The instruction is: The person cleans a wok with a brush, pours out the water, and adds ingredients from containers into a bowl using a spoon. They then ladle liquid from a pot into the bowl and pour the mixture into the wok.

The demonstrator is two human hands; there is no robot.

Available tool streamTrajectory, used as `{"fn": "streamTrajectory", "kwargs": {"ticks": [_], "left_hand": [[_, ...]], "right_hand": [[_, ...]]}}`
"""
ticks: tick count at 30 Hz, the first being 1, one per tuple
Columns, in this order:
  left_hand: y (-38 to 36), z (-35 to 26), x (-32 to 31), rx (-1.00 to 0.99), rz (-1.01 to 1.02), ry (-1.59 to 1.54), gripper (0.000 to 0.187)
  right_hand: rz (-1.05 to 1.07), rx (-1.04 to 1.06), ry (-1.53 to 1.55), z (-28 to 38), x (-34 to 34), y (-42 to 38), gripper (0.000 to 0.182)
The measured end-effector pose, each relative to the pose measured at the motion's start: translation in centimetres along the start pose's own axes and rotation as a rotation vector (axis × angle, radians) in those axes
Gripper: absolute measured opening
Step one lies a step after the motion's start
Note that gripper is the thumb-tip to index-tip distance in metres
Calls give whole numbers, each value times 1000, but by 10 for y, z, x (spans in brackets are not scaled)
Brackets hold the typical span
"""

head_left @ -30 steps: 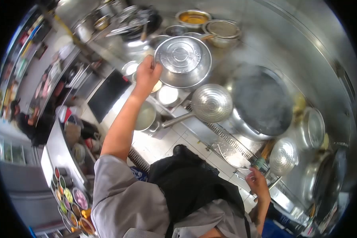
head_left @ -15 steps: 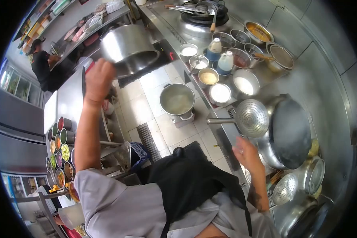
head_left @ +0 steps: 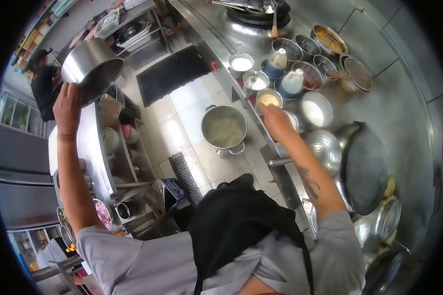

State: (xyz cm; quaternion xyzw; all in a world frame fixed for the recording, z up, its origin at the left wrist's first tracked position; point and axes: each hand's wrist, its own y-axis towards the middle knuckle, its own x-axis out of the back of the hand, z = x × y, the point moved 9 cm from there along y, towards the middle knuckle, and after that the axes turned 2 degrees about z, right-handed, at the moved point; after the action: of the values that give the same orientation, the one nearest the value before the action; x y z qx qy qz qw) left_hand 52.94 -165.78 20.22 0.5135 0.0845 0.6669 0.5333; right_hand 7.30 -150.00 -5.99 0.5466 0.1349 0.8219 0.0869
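My left hand (head_left: 68, 110) is raised at the far left, its fingers closed on the near edge of a large steel pot (head_left: 91, 64). That pot hangs tilted, its mouth facing right. My right hand (head_left: 279, 123) is over the row of seasoning bowls, close to a bowl of yellowish contents (head_left: 269, 97) and partly covering a bowl of white contents (head_left: 294, 120). Its fingertips are hard to make out, so touching cannot be told. Low in the middle stands a two-handled pot (head_left: 224, 128) holding cloudy liquid.
A steaming wok (head_left: 366, 169) and a perforated ladle (head_left: 324, 152) are at the right. Two squeeze bottles (head_left: 291, 83) stand among the bowls. A steel counter (head_left: 91, 142) runs along the left. Another person (head_left: 44, 88) is at the far left back. A black mat (head_left: 172, 73) lies on the floor.
My left hand and the large pot have swung left, uncovering the black mat. My right hand has moved forward from beside the perforated ladle to the seasoning bowls.
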Motion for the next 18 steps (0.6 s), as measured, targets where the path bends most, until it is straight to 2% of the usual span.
{"fn": "streamTrajectory", "kwargs": {"ticks": [4, 7, 9, 11, 13, 15, 16, 17, 18], "left_hand": [[-23, 25, -38, 247, -27, -203, 14], [-70, 51, -94, 625, 80, -380, 18], [-114, 40, -135, 994, 159, -784, 21], [-125, 4, -151, 897, 166, -652, 21], [-144, -47, -182, 1089, 251, -949, 19], [-171, -82, -233, 1040, 270, -985, 16], [-176, -109, -253, 1042, 240, -1146, 15], [-173, -140, -265, 1050, 211, -1306, 14], [-169, -169, -275, 1117, 271, -1407, 15]], "right_hand": [[81, 69, -49, -28, -55, 60, 42], [170, 68, -74, -41, -87, 80, 28], [208, 72, -82, -46, -99, 84, 24], [269, 84, -79, -52, -108, 91, 20], [348, 84, -62, -59, -114, 97, 16], [275, 69, 29, -63, -97, 105, 13], [238, 56, 75, -66, -89, 108, 13], [88, 16, 143, -77, -73, 112, 12], [-61, -18, 204, -91, -57, 117, 12]]}}
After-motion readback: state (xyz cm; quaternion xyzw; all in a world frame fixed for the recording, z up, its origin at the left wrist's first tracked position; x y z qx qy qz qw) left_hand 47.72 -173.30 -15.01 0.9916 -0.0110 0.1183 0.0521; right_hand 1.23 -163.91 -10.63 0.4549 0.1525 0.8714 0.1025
